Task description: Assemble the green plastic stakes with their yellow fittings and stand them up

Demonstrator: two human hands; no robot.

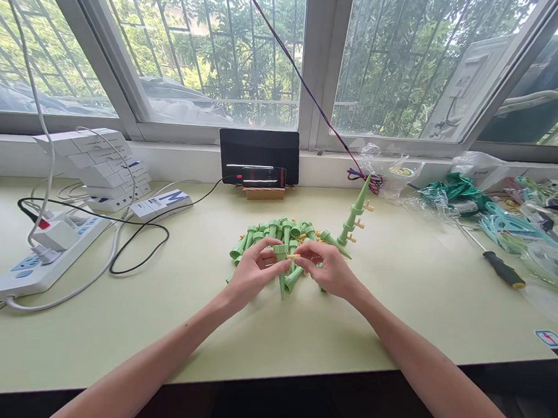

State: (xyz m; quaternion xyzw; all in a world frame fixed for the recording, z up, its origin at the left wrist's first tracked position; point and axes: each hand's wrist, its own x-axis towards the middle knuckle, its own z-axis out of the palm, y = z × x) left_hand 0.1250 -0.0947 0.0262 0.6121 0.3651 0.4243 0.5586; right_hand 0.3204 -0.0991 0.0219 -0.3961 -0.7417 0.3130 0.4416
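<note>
My left hand (255,271) is closed around a green watering spike (281,284), its tip pointing down and its wide collar at the top. The fingers of my right hand (326,268) pinch a small yellow valve (295,256) at the spike's side; whether it sits in the spike's hole I cannot tell. Behind both hands lies a pile of green spikes (251,234) with yellow valves among them, partly hidden by my fingers. To the right, several spikes with yellow valves fitted stand nested in a leaning stack (354,214).
A tablet (259,150) with a phone (264,177) before it leans at the window. At left are white boxes (103,168), a power strip (73,245) and loose cables. A screwdriver (504,269) and plastic bags (511,228) lie at right. The table's front edge runs under my forearms.
</note>
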